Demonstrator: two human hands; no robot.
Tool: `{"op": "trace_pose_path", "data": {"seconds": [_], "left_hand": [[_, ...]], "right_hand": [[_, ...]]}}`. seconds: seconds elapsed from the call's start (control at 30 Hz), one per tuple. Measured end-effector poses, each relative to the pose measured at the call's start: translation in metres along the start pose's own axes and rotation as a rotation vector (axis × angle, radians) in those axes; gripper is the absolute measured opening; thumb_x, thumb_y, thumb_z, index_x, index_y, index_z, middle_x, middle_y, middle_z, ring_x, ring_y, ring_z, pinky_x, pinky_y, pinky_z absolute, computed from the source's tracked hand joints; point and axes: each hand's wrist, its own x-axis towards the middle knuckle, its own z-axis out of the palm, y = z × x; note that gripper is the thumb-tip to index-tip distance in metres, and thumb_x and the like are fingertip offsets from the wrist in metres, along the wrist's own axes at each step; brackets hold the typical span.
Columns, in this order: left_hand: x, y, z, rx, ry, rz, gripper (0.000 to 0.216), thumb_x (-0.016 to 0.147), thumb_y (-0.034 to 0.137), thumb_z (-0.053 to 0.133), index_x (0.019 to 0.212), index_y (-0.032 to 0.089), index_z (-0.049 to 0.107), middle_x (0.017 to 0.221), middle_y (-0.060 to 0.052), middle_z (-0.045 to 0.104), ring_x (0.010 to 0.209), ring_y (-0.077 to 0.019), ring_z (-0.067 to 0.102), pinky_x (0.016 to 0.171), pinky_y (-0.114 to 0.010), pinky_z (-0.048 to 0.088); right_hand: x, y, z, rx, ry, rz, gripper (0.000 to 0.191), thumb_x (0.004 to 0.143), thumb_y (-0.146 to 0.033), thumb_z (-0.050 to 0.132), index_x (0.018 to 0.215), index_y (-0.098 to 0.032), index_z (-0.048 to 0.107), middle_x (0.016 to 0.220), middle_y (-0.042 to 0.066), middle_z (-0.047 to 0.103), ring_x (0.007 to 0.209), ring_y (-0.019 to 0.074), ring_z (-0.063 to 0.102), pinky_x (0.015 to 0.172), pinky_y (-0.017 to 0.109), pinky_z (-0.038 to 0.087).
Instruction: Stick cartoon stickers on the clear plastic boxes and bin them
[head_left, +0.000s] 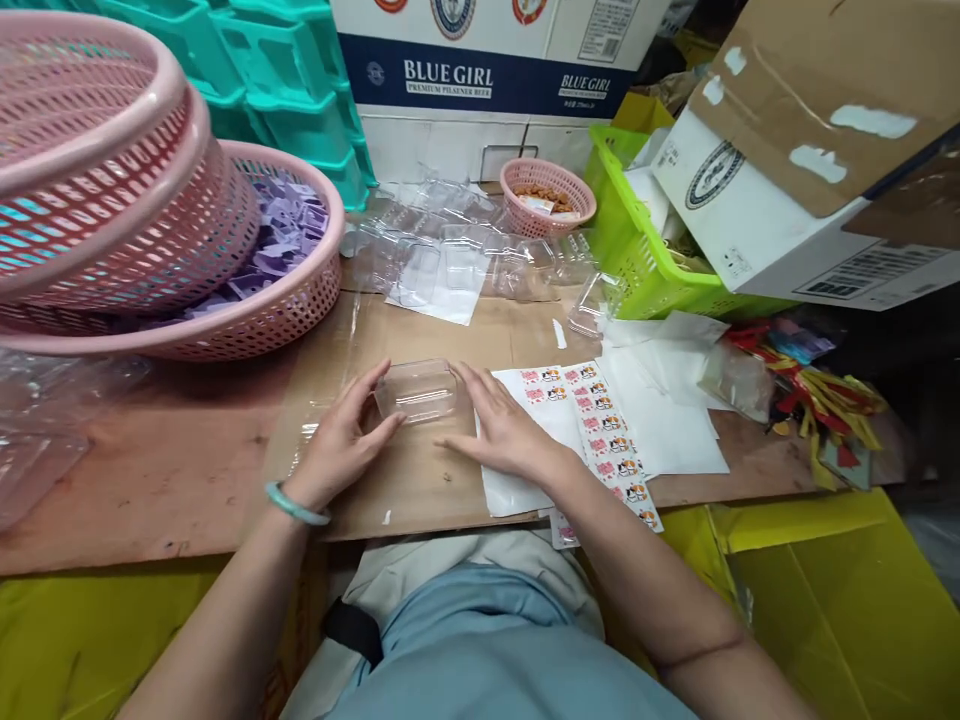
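Note:
A small clear plastic clamshell case [417, 390] lies on the brown cardboard work surface [420, 480] in front of me. My left hand [341, 440] grips its left end, thumb and fingers curled around it. My right hand [502, 425] touches its right end, with the fingers spread flat over a white sheet [510, 490]. A sticker sheet [607, 440] with small cat pictures lies just right of my right hand. A pale green bracelet sits on my left wrist.
A pink basket [247, 300] of purple pieces stands at the left, with stacked pink baskets [90, 150] tilted in it. Several empty clear cases [450, 250] lie behind. A small pink basket [547, 195], a green basket [637, 250], cardboard boxes [817, 140] and colourful wrappers [810, 390] stand to the right.

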Motion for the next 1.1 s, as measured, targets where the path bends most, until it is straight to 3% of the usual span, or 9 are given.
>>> {"op": "trace_pose_path", "data": {"seconds": [0.13,0.23,0.33,0.43,0.5,0.6,0.73,0.9,1.1], "left_hand": [[0.004,-0.002,0.001,-0.106,-0.020,-0.067,0.070,0.083,0.041,0.064,0.145,0.026,0.037,0.147,-0.010,0.045,0.132,-0.0263,0.048,0.112,-0.043,0.038],[0.008,0.000,0.003,-0.110,-0.023,-0.071,0.071,0.082,0.041,0.066,0.145,0.027,0.037,0.148,-0.009,0.043,0.135,-0.0270,0.044,0.114,-0.043,0.036],[-0.002,0.017,0.006,0.007,0.168,-0.010,0.072,0.079,0.039,0.071,0.143,0.028,0.040,0.150,-0.007,0.039,0.138,-0.0293,0.038,0.115,-0.044,0.033],[-0.027,0.046,0.020,-0.048,0.349,0.041,0.048,0.075,0.034,0.075,0.120,0.023,0.060,0.136,-0.008,0.053,0.127,-0.0296,0.049,0.108,-0.043,0.040],[-0.040,0.064,0.038,-0.330,0.093,-0.124,0.028,0.080,0.039,0.069,0.101,0.020,0.068,0.117,-0.009,0.065,0.109,-0.0273,0.061,0.098,-0.040,0.048],[-0.040,0.079,0.071,-0.884,-0.333,-0.539,0.034,0.086,0.045,0.058,0.100,0.015,0.068,0.103,-0.012,0.072,0.098,-0.0275,0.067,0.087,-0.039,0.053],[-0.021,0.082,0.097,-1.199,-0.226,-0.829,0.018,0.077,0.017,0.065,0.094,0.010,0.069,0.090,-0.011,0.075,0.088,-0.0257,0.071,0.085,-0.037,0.055],[-0.020,0.087,0.091,-1.270,-0.234,-0.881,0.036,0.076,0.006,0.060,0.111,0.009,0.067,0.092,-0.011,0.076,0.086,-0.0259,0.072,0.085,-0.039,0.056],[-0.022,0.089,0.081,-1.407,-0.389,-0.905,0.030,0.082,0.015,0.053,0.105,0.004,0.069,0.093,-0.015,0.076,0.095,-0.0294,0.071,0.095,-0.043,0.051]], "right_hand": [[-0.069,0.005,-0.016,-0.173,-0.115,-0.076,0.095,0.074,-0.053,0.073,0.149,-0.017,0.026,0.153,0.017,0.034,0.143,0.0309,0.028,0.118,0.050,0.026],[-0.114,0.014,-0.011,-0.291,-0.238,-0.056,0.094,0.073,-0.035,0.076,0.150,-0.016,0.026,0.159,0.016,0.022,0.147,0.0346,0.015,0.119,0.059,0.013],[-0.137,0.020,-0.007,-0.298,-0.256,-0.068,0.071,0.078,-0.017,0.064,0.145,-0.016,0.038,0.157,0.011,0.029,0.147,0.0316,0.019,0.120,0.058,0.014],[-0.143,0.019,-0.009,-0.228,-0.122,-0.118,0.054,0.083,-0.014,0.050,0.137,-0.014,0.048,0.150,0.010,0.043,0.143,0.0276,0.031,0.118,0.053,0.024],[-0.145,0.011,-0.008,-0.204,0.017,-0.123,0.054,0.085,-0.012,0.042,0.138,-0.011,0.047,0.149,0.013,0.045,0.142,0.0262,0.034,0.116,0.051,0.029],[-0.146,-0.004,-0.003,-0.177,0.056,-0.225,0.049,0.092,-0.021,0.040,0.139,-0.011,0.046,0.147,0.014,0.046,0.141,0.0274,0.035,0.116,0.052,0.030],[-0.139,-0.009,-0.002,-0.084,0.072,-0.324,0.057,0.092,-0.051,0.051,0.137,-0.016,0.049,0.136,0.012,0.058,0.137,0.0283,0.042,0.117,0.057,0.024],[-0.114,0.020,-0.019,-0.128,0.444,-0.049,0.044,0.092,-0.032,0.057,0.134,-0.020,0.053,0.141,0.012,0.054,0.141,0.0266,0.036,0.114,0.052,0.033],[-0.098,0.036,-0.017,-0.202,0.350,-0.083,0.050,0.086,-0.046,0.065,0.130,-0.024,0.057,0.136,0.007,0.059,0.138,0.0307,0.040,0.115,0.058,0.025]]}}
